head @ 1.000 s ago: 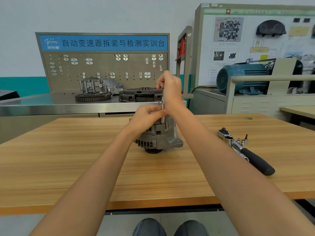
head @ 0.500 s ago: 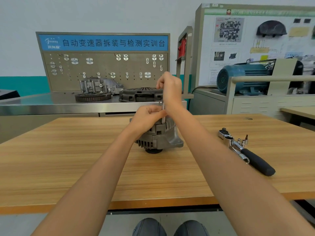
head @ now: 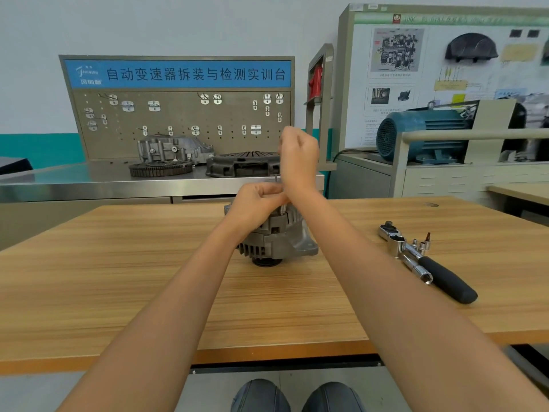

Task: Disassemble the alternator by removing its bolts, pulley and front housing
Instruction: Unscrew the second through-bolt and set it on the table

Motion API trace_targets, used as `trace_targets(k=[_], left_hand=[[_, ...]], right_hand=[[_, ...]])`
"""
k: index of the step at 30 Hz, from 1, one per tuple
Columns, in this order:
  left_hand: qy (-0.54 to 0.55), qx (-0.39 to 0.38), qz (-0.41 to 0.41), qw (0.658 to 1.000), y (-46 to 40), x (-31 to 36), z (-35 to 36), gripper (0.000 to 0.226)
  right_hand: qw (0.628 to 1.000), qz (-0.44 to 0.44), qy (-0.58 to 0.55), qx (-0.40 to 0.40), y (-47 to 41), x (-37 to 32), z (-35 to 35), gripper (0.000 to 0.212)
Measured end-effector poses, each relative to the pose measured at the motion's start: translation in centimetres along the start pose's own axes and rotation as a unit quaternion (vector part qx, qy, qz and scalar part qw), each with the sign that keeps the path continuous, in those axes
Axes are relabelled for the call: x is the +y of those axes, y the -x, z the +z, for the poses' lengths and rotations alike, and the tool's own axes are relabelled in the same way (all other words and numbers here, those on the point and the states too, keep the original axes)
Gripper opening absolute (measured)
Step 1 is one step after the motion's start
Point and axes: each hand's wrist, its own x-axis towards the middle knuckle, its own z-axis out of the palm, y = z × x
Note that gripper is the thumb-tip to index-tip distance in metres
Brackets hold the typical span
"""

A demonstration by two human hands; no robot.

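Observation:
A grey alternator (head: 276,242) stands pulley-down on the wooden table (head: 118,278), near its middle. A thin metal tool shaft (head: 282,208) stands upright on the alternator's top. My right hand (head: 298,157) is curled round the upper end of that tool, above the alternator. My left hand (head: 257,203) pinches the shaft lower down, just above the housing. The tool's tip and the bolt under it are hidden by my hands.
A ratchet wrench with a black handle (head: 427,263) lies on the table to the right, with small sockets and bits (head: 423,243) beside it. Behind the table stands a steel bench (head: 89,179) carrying gearbox parts and a pegboard. A blue motor (head: 421,135) sits far right.
My right hand has turned slightly on the top of the tool. My left hand and the alternator stay where they were.

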Motion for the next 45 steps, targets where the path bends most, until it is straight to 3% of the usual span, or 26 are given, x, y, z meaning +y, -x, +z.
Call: trace_targets(k=[2, 4, 6, 8, 10, 13, 17, 20, 24, 27, 30, 32, 34, 37, 39, 45], left_hand=[[-0.008, 0.019, 0.005, 1.0, 0.0, 0.0, 0.1, 0.033], [-0.012, 0.032, 0.0, 0.999, 0.0, 0.1, 0.3, 0.039], [0.003, 0.023, 0.001, 1.0, 0.2, 0.2, 0.3, 0.027], [0.017, -0.003, 0.004, 1.0, 0.3, 0.2, 0.0, 0.016], [0.025, -0.034, 0.006, 0.999, 0.4, 0.2, -0.5, 0.017], [0.022, -0.046, 0.011, 0.999, 0.3, 0.0, -0.8, 0.019], [0.005, -0.057, 0.024, 0.998, 0.2, 0.0, -0.8, 0.021], [0.002, -0.065, 0.029, 0.997, 0.2, 0.1, -0.9, 0.019], [0.011, -0.064, 0.032, 0.997, 0.4, 0.1, -0.8, 0.02], [0.013, -0.062, 0.02, 0.998, 0.3, 0.1, -0.9, 0.019], [0.019, -0.061, 0.011, 0.998, 0.4, 0.2, -0.9, 0.017], [0.008, -0.042, 0.013, 0.999, 0.4, 0.3, -0.7, 0.021], [-0.018, -0.007, 0.012, 1.0, 0.3, 0.2, -0.6, 0.04], [-0.056, 0.02, -0.006, 0.998, 0.1, 0.1, -0.4, 0.045], [-0.061, 0.022, -0.01, 0.998, 0.1, 0.0, -0.4, 0.041], [-0.03, -0.041, -0.012, 0.999, 0.3, 0.1, -0.7, 0.045]], right_hand=[[0.97, -0.132, 0.194, 0.058, 0.6, 1.0, 0.4, 0.035], [0.932, -0.17, 0.305, 0.091, 0.5, 1.1, 0.8, 0.034], [0.952, -0.143, 0.266, 0.043, 0.0, 1.0, 0.7, 0.039], [0.986, -0.065, 0.144, -0.043, -0.5, 0.7, 0.4, 0.035], [0.996, 0.012, 0.028, -0.083, -0.6, 0.1, 0.4, 0.034], [0.994, 0.066, -0.047, -0.076, -0.8, -0.3, 0.9, 0.033], [0.995, 0.092, -0.011, -0.045, -0.8, -0.2, 1.1, 0.034], [0.985, 0.171, 0.012, -0.008, -1.3, -0.4, 1.1, 0.04], [0.917, 0.395, -0.015, -0.054, -1.8, -1.5, 0.7, 0.046], [0.903, 0.409, -0.064, -0.114, -1.9, -2.4, 0.0, 0.032], [0.901, 0.41, -0.103, -0.098, -1.7, -2.9, 0.1, 0.019], [0.91, 0.393, -0.125, -0.046, -1.2, -2.7, 0.7, 0.014], [0.921, 0.354, -0.152, 0.053, -0.5, -2.2, 1.6, 0.013], [0.92, 0.303, -0.186, 0.167, 0.0, -2.0, 2.5, 0.027], [0.919, 0.307, -0.188, 0.159, -0.1, -2.4, 2.9, 0.025], [0.924, 0.364, -0.115, 0.035, -1.4, -2.6, 2.1, 0.018]])
